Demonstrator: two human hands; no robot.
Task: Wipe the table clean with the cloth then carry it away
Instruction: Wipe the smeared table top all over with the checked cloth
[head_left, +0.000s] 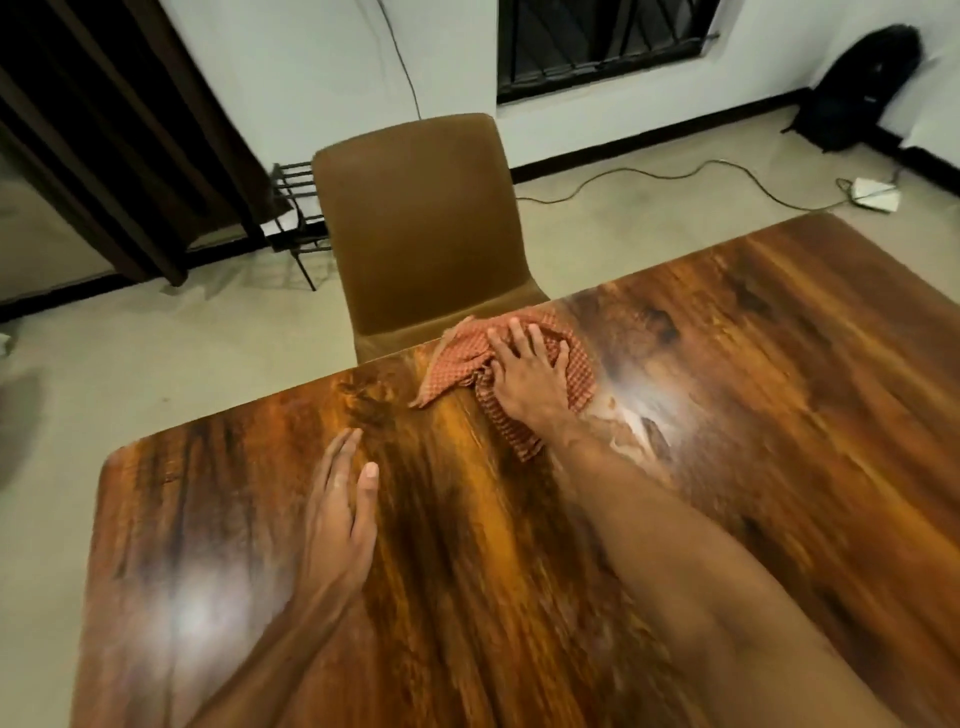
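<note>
Our wooden counter fills the lower and right parts of the frame, glossy and streaked, with a brown chair tucked against its far edge in the upper middle. Our right arm reaches diagonally from the lower right toward the centre, and our right hand lies flat with fingers spread, pressing down on the red checked cloth rather than closing around it. The cloth sits bunched at the counter's far edge, just in front of the chair seat, with part of it under our palm. Our left hand rests open and flat on the bare wood at the lower left of centre, holding nothing. The crumpled cloth's long axis seems to run from the upper left, near the edge, down toward the lower right beneath our wrist, with one loose corner pointing to the left. Just right of our wrist a pale smear remains on the wood, so we judge the wiping unfinished. The main risk is pushing the cloth over the far edge onto the chair, since it already lies at the rim; a flat palm with no grip could also slide off the bunched fabric and leave it behind.
</note>
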